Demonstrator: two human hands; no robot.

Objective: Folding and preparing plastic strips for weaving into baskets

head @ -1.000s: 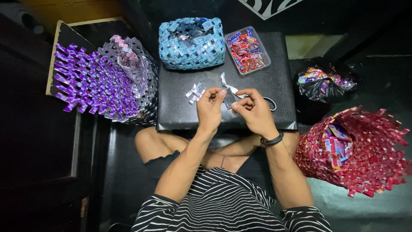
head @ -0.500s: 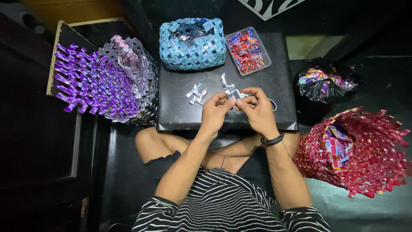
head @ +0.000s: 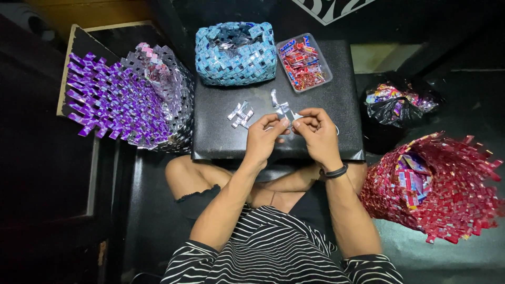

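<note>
My left hand (head: 262,140) and my right hand (head: 316,135) meet over a black padded surface (head: 221,137), fingertips pinched together on a small silver folded wrapper strip (head: 282,108) that sticks up beyond the fingers. A small pile of silver folded pieces (head: 240,114) lies on the surface just left of my left hand. A black band sits on my right wrist. Part of a dark loop shows behind my right hand; I cannot tell what it is.
A blue woven wrapper basket (head: 235,52) and a clear tub of red wrappers (head: 303,62) stand at the far edge. A purple woven piece (head: 118,100) lies left. A red woven basket (head: 439,184) and a black bag of wrappers (head: 397,100) sit right.
My hands have drawn closer together and slightly lower, fingertips now pinched over the silver strip. The other things have not moved.
</note>
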